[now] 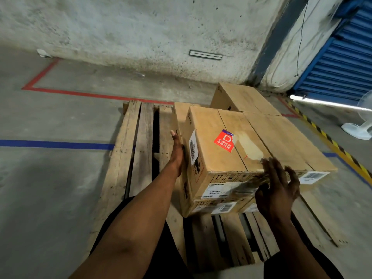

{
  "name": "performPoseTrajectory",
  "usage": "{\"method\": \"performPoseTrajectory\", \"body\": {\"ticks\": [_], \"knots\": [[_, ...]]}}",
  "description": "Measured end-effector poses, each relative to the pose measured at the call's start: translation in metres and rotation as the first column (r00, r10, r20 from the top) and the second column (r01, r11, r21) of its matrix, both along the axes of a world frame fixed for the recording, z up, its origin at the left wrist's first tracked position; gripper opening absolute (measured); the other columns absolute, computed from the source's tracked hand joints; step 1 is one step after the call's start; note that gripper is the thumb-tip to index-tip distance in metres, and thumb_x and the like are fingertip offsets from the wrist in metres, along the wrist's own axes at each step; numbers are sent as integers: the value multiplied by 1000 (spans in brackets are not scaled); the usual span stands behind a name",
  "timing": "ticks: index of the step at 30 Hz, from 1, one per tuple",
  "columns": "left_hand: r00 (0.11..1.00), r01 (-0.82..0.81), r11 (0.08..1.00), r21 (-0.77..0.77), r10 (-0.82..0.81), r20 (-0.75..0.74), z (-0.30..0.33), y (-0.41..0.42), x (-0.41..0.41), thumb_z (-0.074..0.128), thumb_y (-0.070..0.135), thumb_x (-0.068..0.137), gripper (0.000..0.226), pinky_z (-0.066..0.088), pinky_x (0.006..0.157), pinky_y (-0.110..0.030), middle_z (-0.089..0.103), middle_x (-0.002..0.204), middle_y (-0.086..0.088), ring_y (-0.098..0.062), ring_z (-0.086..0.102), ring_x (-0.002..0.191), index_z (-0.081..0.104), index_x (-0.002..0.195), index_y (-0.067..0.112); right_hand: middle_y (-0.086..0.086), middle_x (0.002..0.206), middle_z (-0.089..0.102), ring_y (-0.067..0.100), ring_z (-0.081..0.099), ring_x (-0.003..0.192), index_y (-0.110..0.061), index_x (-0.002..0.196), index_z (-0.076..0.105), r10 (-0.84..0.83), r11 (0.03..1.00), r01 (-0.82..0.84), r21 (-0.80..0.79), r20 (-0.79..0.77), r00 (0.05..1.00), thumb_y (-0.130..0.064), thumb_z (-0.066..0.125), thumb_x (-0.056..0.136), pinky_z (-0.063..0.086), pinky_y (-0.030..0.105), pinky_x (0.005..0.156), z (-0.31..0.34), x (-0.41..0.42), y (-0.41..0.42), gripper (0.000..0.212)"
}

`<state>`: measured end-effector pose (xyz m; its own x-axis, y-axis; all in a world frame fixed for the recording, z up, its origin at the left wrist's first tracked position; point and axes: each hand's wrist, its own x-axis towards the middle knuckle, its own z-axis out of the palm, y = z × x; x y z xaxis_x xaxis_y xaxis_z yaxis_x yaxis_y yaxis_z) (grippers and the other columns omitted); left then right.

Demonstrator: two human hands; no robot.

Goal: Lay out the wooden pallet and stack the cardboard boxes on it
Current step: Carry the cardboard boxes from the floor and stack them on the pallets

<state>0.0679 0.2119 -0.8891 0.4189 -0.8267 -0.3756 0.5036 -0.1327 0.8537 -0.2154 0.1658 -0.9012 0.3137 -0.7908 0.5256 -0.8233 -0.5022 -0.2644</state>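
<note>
near the pallet's front edge, the right hand [276, 190] is blurring, fingers spread loosely against the top box [221, 150], while the left hand [178, 152] is pressing flat on its side, likely squaring it over the box beneath [213, 207]. more boxes [285, 135] are sitting toward the wooden pallet [130, 150]'s far right corner; concrete floor [50, 188] and stained wall [130, 33] are lying beyond.

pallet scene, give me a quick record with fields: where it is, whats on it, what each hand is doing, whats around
pallet: wooden pallet flat on the concrete floor, left slats bare
boxes: cardboard boxes on its right part; top box with a red sticker lies on another box
far box: one more box behind, toward the wall
left hand: left hand flat against the top box's left side, fingers straight
right hand: right hand at the box's near right corner, fingers spread, blurred
surroundings: red floor line, blue floor line, blue shutter, white fan
</note>
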Motion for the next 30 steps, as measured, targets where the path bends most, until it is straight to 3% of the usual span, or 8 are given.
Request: {"method": "performPoseTrajectory", "body": {"ticks": [4, 9, 12, 16, 19, 22, 26, 30], "knots": [[999, -19, 1000, 17, 20, -42, -4, -3, 0, 2, 80, 97, 94, 22, 124, -51, 38, 167, -9, -31, 35, 154, 35, 163, 22, 8, 171, 28, 41, 25, 152, -22, 159, 40, -7, 999, 5, 33, 44, 999, -36, 46, 76, 28, 62, 116, 0, 1, 6, 84], [990, 23, 1000, -13, -25, -139, -25, -18, -5, 13, 99, 80, 109, 39, 118, -48, 56, 154, -9, -32, 56, 137, 50, 156, 28, 5, 174, 17, 35, 15, 158, -21, 163, 33, -56, 987, 48, 153, 47, 997, -43, 41, 71, 19, 65, 120, 5, 2, 17, 95], [991, 18, 1000, -12, -20, -129, -25, -17, -11, 16, 102, 75, 112, 38, 120, -52, 54, 156, -10, -33, 54, 140, 48, 156, 31, 6, 175, 15, 34, 11, 159, -21, 163, 30, -47, 986, 36, 162, 68, 997, -42, 42, 71, 17, 65, 121, 10, 0, 17, 95], [976, -216, 976, -22, 217, 30, -14, -11, -15, 21, 84, 96, 85, 28, 123, -50, 39, 167, -6, -31, 37, 152, 34, 162, 33, 14, 154, 43, 38, 37, 142, -16, 141, 54, -40, 999, 34, 31, 192, 981, -26, 54, 75, 34, 58, 114, 14, 1, 18, 67], [905, -351, 936, 31, 330, 268, -20, -5, -7, 53, 62, 100, 49, 51, 99, -44, 69, 128, -7, -32, 66, 121, 65, 129, 24, 10, 93, 57, 31, 55, 88, -10, 91, 55, 10, 999, 5, -50, 291, 957, -10, 67, 83, 49, 49, 75, 16, 5, 21, 14], [893, -314, 949, -6, 297, 339, -15, -2, -4, 63, 29, 100, 17, 43, 57, -28, 62, 70, 2, -14, 58, 58, 68, 90, 15, -8, 60, 39, 20, 43, 56, -23, 70, 39, 94, 988, -122, 97, 253, 963, -14, 69, 86, 40, 36, 53, 21, 16, 25, 35], [886, -299, 954, -8, 281, 370, 17, -1, -9, 64, 19, 99, 16, 30, 46, -24, 49, 60, 1, -14, 42, 50, 66, 83, 14, -5, 50, 30, 15, 36, 49, -24, 62, 29, 152, 946, -172, 273, 93, 984, -20, 73, 85, 25, 31, 56, 23, 24, 33, 51], [888, -322, 942, 101, 263, 378, 40, 24, -26, 62, 15, 99, 14, 29, 43, -24, 43, 60, -5, -18, 38, 47, 60, 87, 8, -2, 50, 37, 20, 43, 51, -17, 61, 38, 170, 864, -172, 473, 48, 984, -25, 72, 87, 25, 32, 57, 50, 27, 49, 43]]}}
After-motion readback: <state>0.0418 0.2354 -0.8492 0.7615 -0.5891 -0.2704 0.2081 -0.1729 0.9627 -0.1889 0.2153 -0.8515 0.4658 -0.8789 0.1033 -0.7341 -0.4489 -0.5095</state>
